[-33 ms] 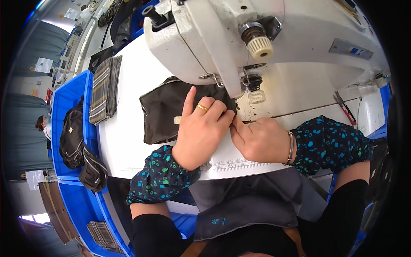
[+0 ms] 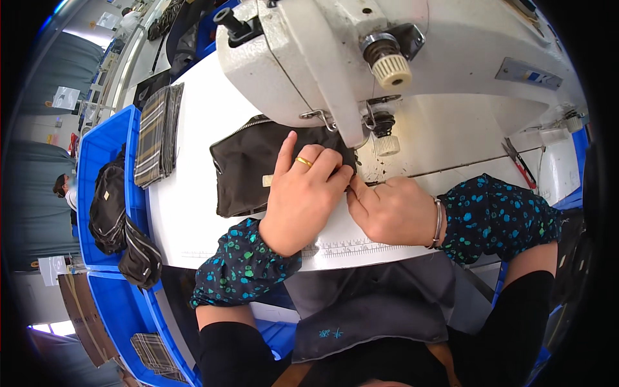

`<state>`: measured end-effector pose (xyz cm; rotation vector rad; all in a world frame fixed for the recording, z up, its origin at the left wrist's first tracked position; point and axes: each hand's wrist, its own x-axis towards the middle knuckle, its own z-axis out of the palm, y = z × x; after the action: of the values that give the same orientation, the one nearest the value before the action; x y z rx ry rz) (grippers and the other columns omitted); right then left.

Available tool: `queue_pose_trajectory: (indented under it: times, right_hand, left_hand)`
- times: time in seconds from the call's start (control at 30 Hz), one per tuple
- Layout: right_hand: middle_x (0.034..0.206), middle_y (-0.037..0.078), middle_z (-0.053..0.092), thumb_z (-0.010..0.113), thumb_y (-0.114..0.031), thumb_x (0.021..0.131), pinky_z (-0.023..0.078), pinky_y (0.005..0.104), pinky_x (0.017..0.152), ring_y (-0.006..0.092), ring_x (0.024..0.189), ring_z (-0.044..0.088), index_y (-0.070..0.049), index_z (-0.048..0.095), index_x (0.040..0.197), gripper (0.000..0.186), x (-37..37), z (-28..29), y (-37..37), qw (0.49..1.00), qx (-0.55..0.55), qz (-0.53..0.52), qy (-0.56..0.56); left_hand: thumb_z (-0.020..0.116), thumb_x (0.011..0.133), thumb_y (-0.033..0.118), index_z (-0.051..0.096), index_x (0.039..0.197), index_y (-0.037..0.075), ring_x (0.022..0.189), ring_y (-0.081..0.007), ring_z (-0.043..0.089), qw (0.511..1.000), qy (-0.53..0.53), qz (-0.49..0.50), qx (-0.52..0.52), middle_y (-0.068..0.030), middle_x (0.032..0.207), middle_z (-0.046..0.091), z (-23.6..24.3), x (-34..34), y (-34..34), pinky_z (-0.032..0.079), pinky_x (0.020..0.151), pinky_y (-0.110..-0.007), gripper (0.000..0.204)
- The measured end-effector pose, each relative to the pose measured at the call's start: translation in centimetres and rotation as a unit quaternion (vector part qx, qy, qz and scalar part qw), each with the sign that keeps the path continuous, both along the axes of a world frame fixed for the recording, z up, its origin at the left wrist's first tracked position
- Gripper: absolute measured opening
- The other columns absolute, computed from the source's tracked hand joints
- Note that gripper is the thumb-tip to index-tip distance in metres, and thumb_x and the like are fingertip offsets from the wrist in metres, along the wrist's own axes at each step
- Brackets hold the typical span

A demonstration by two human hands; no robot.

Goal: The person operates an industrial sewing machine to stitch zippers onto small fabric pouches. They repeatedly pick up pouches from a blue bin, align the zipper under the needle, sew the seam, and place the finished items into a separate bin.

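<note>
A black fabric pouch [image 2: 242, 171] with a metal zipper along its far edge lies on the white table, its right end under the sewing machine head [image 2: 303, 71]. My left hand [image 2: 306, 193], with a gold ring, rests on the pouch. Its index finger points away from me, while the thumb and other fingers bend in to pinch the pouch's near right edge. My right hand [image 2: 396, 209] is curled, its thumb and forefinger pressed together at that same edge, touching the left fingertips. The exact bit of cloth between the fingertips is hidden. A small pale label shows beside my left hand.
A stack of plaid cloth pieces [image 2: 155, 135] lies at the table's left. Blue bins [image 2: 132, 122] beside it hold black pouches [image 2: 109, 206] and plaid cloth. Red-handled scissors [image 2: 519, 164] lie at the right. A printed ruler [image 2: 342, 248] runs along the near table edge.
</note>
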<state>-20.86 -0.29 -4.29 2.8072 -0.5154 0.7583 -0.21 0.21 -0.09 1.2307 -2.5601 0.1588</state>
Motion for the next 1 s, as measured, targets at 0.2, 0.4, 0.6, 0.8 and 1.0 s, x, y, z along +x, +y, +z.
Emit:
queue_pose_trajectory:
  times: [0.2, 0.4, 0.6, 0.8, 1.0]
  right_hand:
    - [0.099, 0.033, 0.074, 0.067, -0.014, 0.076, 0.048, 0.0311, 0.044, 0.0175, 0.050, 0.064, 0.009, 0.073, 0.095, 0.030, 0.1, 0.2, -0.1, 1.000, 0.003, -0.011, 0.006]
    - [0.102, 0.029, 0.075, 0.067, -0.013, 0.078, 0.049, 0.0313, 0.045, 0.0176, 0.050, 0.065, 0.009, 0.073, 0.099, 0.031, 0.4, 0.0, -1.5, 0.999, 0.005, -0.052, 0.000]
    - [0.101, 0.024, 0.074, 0.067, -0.012, 0.079, 0.048, 0.0308, 0.046, 0.0168, 0.051, 0.064, 0.009, 0.072, 0.100, 0.031, 0.4, 0.1, -1.8, 0.997, 0.017, -0.070, -0.003]
    - [0.106, 0.024, 0.073, 0.067, -0.012, 0.078, 0.047, 0.0309, 0.047, 0.0147, 0.051, 0.061, 0.010, 0.072, 0.103, 0.034, 0.2, 0.1, -1.6, 0.998, 0.005, -0.056, -0.009]
    - [0.109, 0.028, 0.072, 0.067, -0.013, 0.077, 0.046, 0.0292, 0.046, 0.0131, 0.049, 0.059, 0.011, 0.072, 0.105, 0.037, 0.1, -0.2, -1.3, 0.998, -0.009, -0.053, 0.015]
  left_hand:
    - [0.067, 0.081, 0.015, 0.074, 0.101, 0.011, 0.107, -0.0200, 0.061, 1.000, 0.024, -0.014, 0.003, 0.0015, 0.102, 0.064, -0.6, 0.1, -0.6, 0.040, 0.114, -0.052, 0.022]
    - [0.069, 0.078, 0.010, 0.076, 0.102, 0.010, 0.105, -0.0217, 0.063, 0.999, 0.026, -0.009, -0.019, 0.0004, 0.102, 0.067, -0.9, 0.5, -2.7, 0.043, 0.102, -0.045, 0.025]
    - [0.074, 0.076, 0.007, 0.078, 0.102, 0.010, 0.102, -0.0247, 0.069, 0.999, 0.044, 0.011, -0.022, -0.0012, 0.102, 0.073, -1.1, 0.5, -3.0, 0.049, 0.089, -0.042, 0.026]
    - [0.075, 0.080, 0.006, 0.078, 0.100, 0.010, 0.095, -0.0265, 0.071, 0.997, 0.071, 0.003, -0.022, -0.0020, 0.094, 0.074, -0.9, 0.6, -3.0, 0.053, 0.089, -0.043, 0.021]
    - [0.075, 0.078, 0.004, 0.077, 0.098, 0.009, 0.096, -0.0277, 0.071, 0.997, 0.072, -0.003, -0.014, -0.0019, 0.100, 0.074, -0.6, 0.6, -2.3, 0.054, 0.091, -0.043, 0.021]
